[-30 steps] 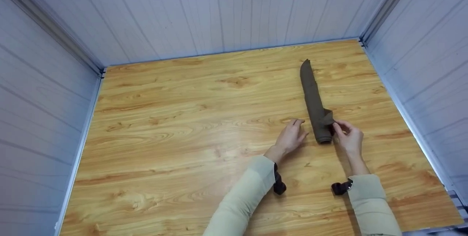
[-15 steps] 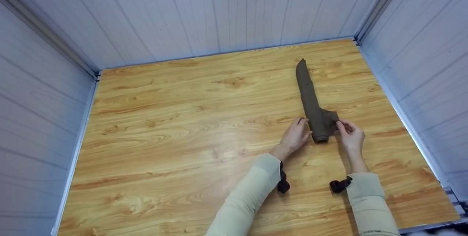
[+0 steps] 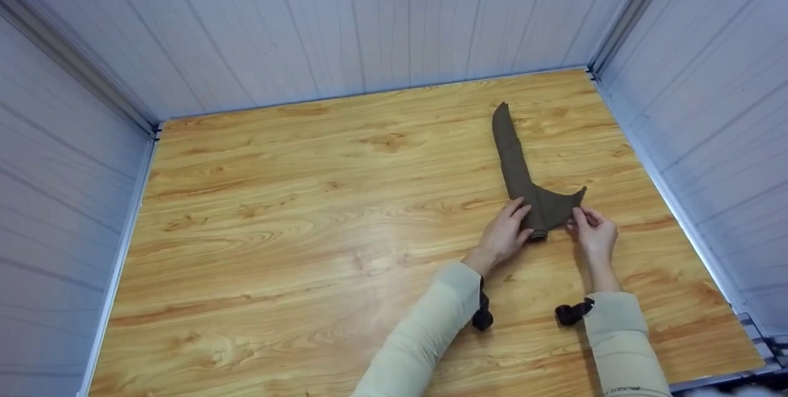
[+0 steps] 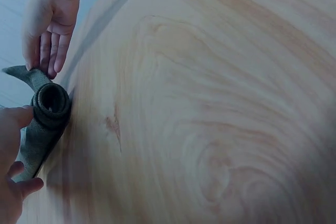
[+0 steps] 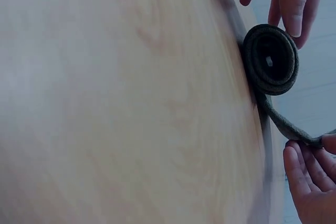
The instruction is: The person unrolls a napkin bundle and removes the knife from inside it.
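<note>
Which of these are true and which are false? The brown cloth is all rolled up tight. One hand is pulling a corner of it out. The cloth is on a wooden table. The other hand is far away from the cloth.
1. The brown cloth is all rolled up tight. False: it is a long roll, but a flap at its near end is opened out to the side.
2. One hand is pulling a corner out. True: the right hand pinches the flap's corner.
3. The cloth lies on a wooden table. True.
4. The other hand is far from the cloth. False: the left hand rests against the near end of the roll.
</note>
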{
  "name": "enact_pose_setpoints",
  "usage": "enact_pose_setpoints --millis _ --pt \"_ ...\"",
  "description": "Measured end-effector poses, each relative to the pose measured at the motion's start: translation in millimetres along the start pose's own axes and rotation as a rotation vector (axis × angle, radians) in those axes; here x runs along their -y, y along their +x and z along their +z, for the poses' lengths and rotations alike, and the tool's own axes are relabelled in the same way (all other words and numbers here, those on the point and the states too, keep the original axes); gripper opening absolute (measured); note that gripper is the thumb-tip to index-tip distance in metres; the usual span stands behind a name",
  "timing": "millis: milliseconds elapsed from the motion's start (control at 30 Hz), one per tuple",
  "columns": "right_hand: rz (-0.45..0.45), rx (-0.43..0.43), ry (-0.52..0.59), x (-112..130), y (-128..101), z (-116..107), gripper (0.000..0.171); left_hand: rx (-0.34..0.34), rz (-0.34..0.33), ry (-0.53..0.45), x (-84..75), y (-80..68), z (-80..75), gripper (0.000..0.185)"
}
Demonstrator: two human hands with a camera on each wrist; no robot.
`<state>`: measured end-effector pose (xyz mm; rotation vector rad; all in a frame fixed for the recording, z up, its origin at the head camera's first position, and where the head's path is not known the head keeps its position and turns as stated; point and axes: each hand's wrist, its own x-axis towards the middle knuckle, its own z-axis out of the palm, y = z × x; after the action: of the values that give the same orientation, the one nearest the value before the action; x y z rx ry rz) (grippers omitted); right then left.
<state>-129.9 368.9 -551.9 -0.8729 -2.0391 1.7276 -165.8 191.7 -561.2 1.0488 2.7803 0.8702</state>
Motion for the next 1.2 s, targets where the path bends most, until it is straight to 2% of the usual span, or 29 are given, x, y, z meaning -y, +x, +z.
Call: enact_pose_setpoints --millis 200,467,600,667,833,900,1033,1200 --pt "0.07 -0.002 0.159 -2.1 2.9 -6.4 0.019 0.043 -0.015 0.011 -0.1 1.3 3.7 0.045" --pt "0.103 -0.03 0.209 -1.1 2.9 -13.3 0.017 0.074 -0.041 0.006 0.5 1.4 2.3 0.043" --pt "0.06 -0.076 0.193 1.1 2.3 -17.2 0.017 0.077 -0.025 0.0 0.7 1.3 1.6 0.043" --pt "0.009 -0.099 0.108 1.9 1.8 -19.0 0.02 0.076 -0.015 -0.006 0.5 1.0 0.9 0.043" --pt "-0.143 -0.146 -0.181 2.0 0.5 -20.5 0.027 0.071 -0.002 -0.012 0.6 0.6 -0.4 0.043" --pt "-0.195 -0.142 -0.234 0.6 0.4 -19.8 0.027 0.071 -0.002 -0.01 0.9 0.7 -0.5 0.043" --pt "-0.276 -0.106 -0.269 -4.2 -0.3 -16.8 0.025 0.089 -0.008 -0.006 0.9 1.0 -1.4 0.044" --pt "-0.313 -0.068 -0.332 -8.9 -2.0 -13.1 0.024 0.121 -0.017 -0.007 1.0 1.6 -3.2 0.044"
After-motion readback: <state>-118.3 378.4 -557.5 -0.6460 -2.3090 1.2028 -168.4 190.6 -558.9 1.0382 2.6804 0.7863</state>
